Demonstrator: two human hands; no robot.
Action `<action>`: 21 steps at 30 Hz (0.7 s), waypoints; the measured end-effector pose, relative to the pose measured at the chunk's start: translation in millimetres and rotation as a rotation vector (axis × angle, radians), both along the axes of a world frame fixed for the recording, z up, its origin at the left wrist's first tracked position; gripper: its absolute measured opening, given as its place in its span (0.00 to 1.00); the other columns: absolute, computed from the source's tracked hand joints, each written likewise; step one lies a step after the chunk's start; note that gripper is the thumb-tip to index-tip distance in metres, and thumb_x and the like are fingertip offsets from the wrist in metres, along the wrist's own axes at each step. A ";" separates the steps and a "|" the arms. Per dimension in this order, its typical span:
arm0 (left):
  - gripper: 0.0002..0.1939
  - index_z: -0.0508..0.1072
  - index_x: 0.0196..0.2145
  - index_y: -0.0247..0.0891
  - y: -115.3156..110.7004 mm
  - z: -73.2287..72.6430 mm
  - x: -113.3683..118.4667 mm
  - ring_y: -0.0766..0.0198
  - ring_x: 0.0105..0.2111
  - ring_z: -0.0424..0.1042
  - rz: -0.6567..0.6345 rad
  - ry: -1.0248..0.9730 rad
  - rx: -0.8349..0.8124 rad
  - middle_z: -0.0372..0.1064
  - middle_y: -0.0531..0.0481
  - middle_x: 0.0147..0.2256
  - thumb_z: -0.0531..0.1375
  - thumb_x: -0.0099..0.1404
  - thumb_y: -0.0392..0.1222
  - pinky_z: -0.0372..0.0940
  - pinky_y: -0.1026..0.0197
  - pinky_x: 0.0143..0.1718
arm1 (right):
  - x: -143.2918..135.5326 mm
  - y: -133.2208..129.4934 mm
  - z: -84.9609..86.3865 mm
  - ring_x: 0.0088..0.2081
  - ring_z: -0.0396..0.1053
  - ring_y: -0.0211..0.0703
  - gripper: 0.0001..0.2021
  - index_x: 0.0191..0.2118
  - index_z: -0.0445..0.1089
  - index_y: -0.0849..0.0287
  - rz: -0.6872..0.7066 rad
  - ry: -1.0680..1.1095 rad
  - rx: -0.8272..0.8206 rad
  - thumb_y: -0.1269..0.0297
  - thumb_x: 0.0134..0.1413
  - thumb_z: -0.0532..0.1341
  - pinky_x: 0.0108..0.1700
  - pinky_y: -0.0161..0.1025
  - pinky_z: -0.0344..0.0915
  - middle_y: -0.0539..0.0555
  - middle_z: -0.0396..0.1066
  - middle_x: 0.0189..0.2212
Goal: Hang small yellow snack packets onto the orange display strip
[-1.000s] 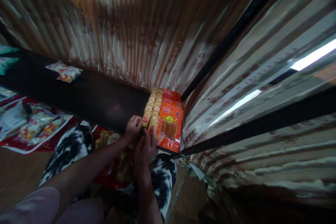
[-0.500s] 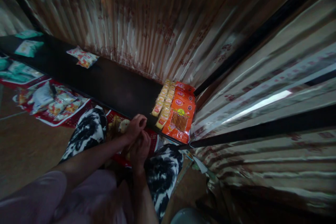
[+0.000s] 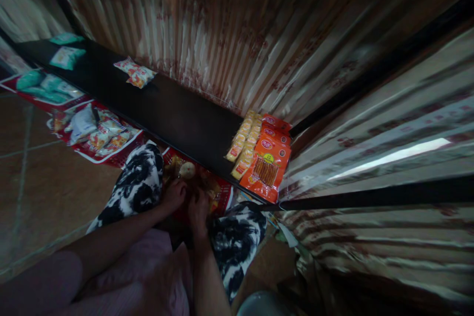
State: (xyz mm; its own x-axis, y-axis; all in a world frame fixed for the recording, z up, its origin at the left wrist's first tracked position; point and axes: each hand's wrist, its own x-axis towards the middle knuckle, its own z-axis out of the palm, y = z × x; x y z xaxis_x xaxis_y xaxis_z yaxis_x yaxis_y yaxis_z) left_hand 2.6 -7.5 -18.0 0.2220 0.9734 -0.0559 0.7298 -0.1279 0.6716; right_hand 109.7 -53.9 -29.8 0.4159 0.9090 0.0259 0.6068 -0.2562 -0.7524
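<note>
Black shelf point(image 3: 177, 118) runs diagonally ahead; mind its front edge, your hands sit below it. Red basket point(image 3: 227, 198) is under that edge, between your knees, gold-wrapped snack packs point(image 3: 176, 164) inside, mostly in shadow. Orange stick-snack packets point(image 3: 265, 170) overlap at the shelf's right end. Left hand point(image 3: 175, 195) and right hand point(image 3: 199, 209) are down at the basket, close together, fingers curled; too dark to tell if either grips anything. Probably best to feel for one pack, pinch lightly, don't crush contents, keep wrists off the rim. Yellow-wrapped snack packs point(image 3: 241, 140) lie left of the orange ones, two neat rows; avoid knocking them.
</note>
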 end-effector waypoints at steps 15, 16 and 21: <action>0.25 0.66 0.52 0.33 -18.1 -29.8 7.3 0.56 0.53 0.66 -0.252 0.035 -0.168 0.67 0.38 0.52 0.51 0.55 0.27 0.57 0.52 0.57 | 16.6 0.2 -25.3 0.44 0.72 0.55 0.22 0.45 0.72 0.67 -0.106 0.092 -0.209 0.74 0.45 0.50 0.46 0.47 0.65 0.67 0.74 0.42; 0.27 0.66 0.52 0.33 -19.9 -33.1 7.3 0.56 0.53 0.66 -0.257 0.014 -0.183 0.67 0.38 0.52 0.51 0.54 0.27 0.57 0.52 0.57 | 16.0 0.3 -26.4 0.43 0.73 0.55 0.21 0.45 0.73 0.67 -0.095 0.099 -0.215 0.74 0.44 0.51 0.45 0.46 0.65 0.67 0.75 0.41; 0.25 0.70 0.46 0.37 -18.6 -39.1 5.0 0.56 0.48 0.69 -0.217 -0.104 -0.193 0.72 0.42 0.46 0.52 0.50 0.28 0.61 0.52 0.53 | 13.4 2.3 -25.6 0.42 0.73 0.51 0.20 0.44 0.74 0.61 -0.051 0.145 -0.206 0.70 0.45 0.53 0.45 0.44 0.65 0.61 0.76 0.39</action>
State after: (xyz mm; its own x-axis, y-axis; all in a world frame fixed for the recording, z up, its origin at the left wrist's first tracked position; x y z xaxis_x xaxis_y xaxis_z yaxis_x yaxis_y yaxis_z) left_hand 7.7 -26.1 -57.1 0.4375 0.8764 -0.2011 0.6254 -0.1359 0.7683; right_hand 123.1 -51.6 -55.4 0.4475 0.8665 -0.2213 0.4783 -0.4410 -0.7594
